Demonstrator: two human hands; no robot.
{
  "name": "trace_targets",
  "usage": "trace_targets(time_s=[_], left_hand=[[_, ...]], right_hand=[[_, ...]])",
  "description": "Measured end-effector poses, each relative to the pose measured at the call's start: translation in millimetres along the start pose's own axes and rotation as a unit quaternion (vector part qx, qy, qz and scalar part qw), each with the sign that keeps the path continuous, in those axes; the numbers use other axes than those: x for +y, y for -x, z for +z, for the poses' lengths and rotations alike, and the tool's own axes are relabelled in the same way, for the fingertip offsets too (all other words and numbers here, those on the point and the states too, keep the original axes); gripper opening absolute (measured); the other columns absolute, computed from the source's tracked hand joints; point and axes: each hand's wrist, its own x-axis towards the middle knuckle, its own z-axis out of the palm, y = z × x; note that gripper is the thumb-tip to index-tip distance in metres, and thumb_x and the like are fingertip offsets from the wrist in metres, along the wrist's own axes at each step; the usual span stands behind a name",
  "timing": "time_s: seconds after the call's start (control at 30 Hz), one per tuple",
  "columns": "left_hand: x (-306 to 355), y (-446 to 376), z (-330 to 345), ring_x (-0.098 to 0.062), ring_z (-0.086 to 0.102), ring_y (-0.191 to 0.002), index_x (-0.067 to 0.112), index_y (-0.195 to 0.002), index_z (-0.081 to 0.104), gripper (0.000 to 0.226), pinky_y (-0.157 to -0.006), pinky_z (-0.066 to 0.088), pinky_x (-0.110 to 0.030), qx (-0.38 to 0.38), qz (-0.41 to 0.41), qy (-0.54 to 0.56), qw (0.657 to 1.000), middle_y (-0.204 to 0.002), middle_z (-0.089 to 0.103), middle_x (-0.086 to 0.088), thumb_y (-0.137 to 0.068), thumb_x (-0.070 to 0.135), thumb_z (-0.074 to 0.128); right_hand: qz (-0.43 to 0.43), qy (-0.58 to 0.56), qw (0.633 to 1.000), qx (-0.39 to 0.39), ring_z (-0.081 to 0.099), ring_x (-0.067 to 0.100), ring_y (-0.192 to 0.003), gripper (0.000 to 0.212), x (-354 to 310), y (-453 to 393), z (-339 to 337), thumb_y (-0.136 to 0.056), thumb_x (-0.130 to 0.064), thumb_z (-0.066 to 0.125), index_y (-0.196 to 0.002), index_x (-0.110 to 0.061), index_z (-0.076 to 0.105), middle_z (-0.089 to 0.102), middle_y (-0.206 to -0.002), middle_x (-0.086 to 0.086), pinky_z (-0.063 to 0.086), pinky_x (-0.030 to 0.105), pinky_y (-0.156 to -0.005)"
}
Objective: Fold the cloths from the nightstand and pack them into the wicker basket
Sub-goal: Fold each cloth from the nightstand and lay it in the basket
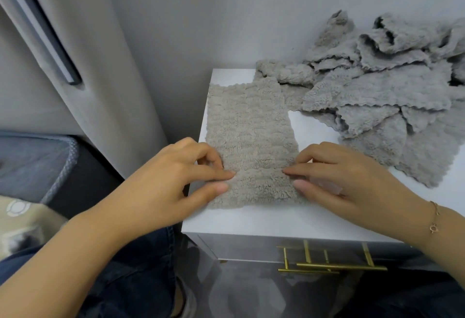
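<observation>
I see the left hand [176, 169] and right hand [334, 174] each pinching a side edge of the beige cloth [249, 129] on the nightstand [276, 219] (grey cloth pile [377, 86] behind-right of the cloth).

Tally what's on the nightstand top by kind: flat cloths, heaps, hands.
Flat cloth under fold: 1
Heap of unfolded cloths, separate pieces not countable: 1
Hands pinching the flat cloth's sides, left hand and right hand: 2
Total: 4
</observation>
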Motion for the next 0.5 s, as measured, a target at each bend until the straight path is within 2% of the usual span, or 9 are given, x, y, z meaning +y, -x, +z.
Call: trace_targets(time_s=[0.07, 0.17, 0.3, 0.5], left_hand=[[4.8, 3.3, -0.3, 0.000, 0.046, -0.105, 0.037, -0.126, 0.064, 0.051, -0.095, 0.041, -0.027, -0.012, -0.007, -0.010, 1.000, -0.112, 0.051, 0.023, -0.090, 0.068, 0.043], [9.6, 4.1, 5.1, -0.001, 0.046, -0.101, 0.034, -0.128, 0.061, 0.063, -0.094, 0.038, -0.027, -0.010, -0.004, -0.056, 0.998, -0.112, 0.050, 0.019, -0.083, 0.075, 0.047], [12.1, 0.8, 10.8, -0.006, 0.049, -0.098, 0.031, -0.121, 0.065, 0.055, -0.090, 0.038, -0.027, 0.021, -0.018, -0.066, 0.997, -0.107, 0.052, 0.016, -0.083, 0.068, 0.053], [22.1, -1.9, 18.5, -0.014, 0.050, -0.109, 0.023, -0.109, 0.071, 0.038, -0.098, 0.029, -0.027, 0.073, -0.022, -0.097, 0.992, -0.114, 0.057, 0.010, -0.082, 0.048, 0.062]], right_hand=[[0.009, -0.003, 1.000, -0.016, 0.058, 0.006, -0.091, 0.044, -2.6, 1.2, -2.5, -0.093, -0.055, 0.050, -0.115, -0.023, 0.070, 0.060, -0.104, -0.015, 0.054, 0.033, -0.066], [0.006, 0.034, 0.999, -0.024, 0.058, 0.008, -0.090, 0.054, -3.6, 2.5, 0.6, -0.086, -0.064, 0.052, -0.118, -0.023, 0.068, 0.058, -0.106, -0.014, 0.054, 0.033, -0.064], [0.024, 0.047, 0.999, -0.011, 0.056, 0.007, -0.088, 0.052, -4.7, 1.7, 7.1, -0.086, -0.063, 0.051, -0.116, -0.023, 0.066, 0.057, -0.104, -0.013, 0.047, 0.022, -0.068], [0.041, 0.051, 0.998, 0.014, 0.051, 0.006, -0.086, 0.042, -3.9, 0.6, 11.2, -0.088, -0.052, 0.053, -0.111, -0.021, 0.068, 0.056, -0.099, -0.012, 0.039, 0.018, -0.067]])
